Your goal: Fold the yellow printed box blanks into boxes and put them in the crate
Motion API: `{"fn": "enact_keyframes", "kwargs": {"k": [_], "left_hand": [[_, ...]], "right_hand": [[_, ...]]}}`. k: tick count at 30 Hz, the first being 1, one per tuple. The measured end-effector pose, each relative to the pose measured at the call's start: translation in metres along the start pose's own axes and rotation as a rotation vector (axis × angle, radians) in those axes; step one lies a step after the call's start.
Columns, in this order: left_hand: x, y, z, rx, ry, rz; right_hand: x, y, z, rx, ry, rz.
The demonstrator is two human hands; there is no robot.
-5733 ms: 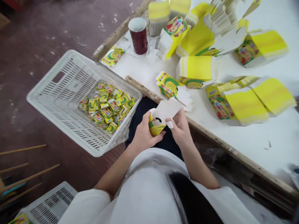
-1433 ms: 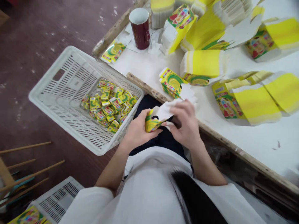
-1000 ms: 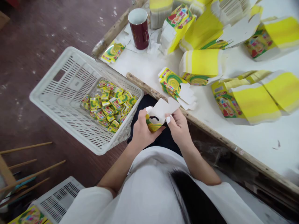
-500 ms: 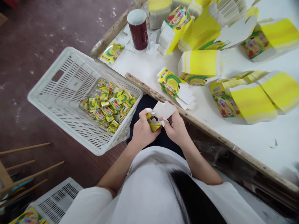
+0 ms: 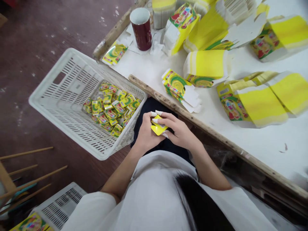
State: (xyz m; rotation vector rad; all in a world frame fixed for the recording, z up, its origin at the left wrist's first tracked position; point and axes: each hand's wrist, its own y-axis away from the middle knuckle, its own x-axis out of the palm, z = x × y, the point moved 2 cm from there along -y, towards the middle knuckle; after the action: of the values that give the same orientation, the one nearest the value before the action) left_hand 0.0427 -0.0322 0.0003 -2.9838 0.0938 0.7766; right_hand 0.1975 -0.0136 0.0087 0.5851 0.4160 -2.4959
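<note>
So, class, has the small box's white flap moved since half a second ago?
Yes. It stood up toward the table's wooden edge; now it is folded down onto the small box, away from that edge, under the right hand.

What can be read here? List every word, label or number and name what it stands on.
None can be read.
Small folded yellow cardboard box between left hand and right hand: print blurred.
Flat yellow printed cartons on the white table: lettering too blurred.
Folded boxes in white plastic basket: too small.
</note>
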Motion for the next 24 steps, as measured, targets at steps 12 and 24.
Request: {"fn": "enact_keyframes", "kwargs": {"k": [12,24], "left_hand": [[-0.011,-0.002,-0.004,0.117,-0.088,0.112],[-0.012,-0.006,-0.002,0.053,-0.209,0.165]], "right_hand": [[-0.011,0.005,0.0,-0.006,-0.08,0.181],[-0.006,0.006,-0.003,0.08,-0.064,-0.112]]}}
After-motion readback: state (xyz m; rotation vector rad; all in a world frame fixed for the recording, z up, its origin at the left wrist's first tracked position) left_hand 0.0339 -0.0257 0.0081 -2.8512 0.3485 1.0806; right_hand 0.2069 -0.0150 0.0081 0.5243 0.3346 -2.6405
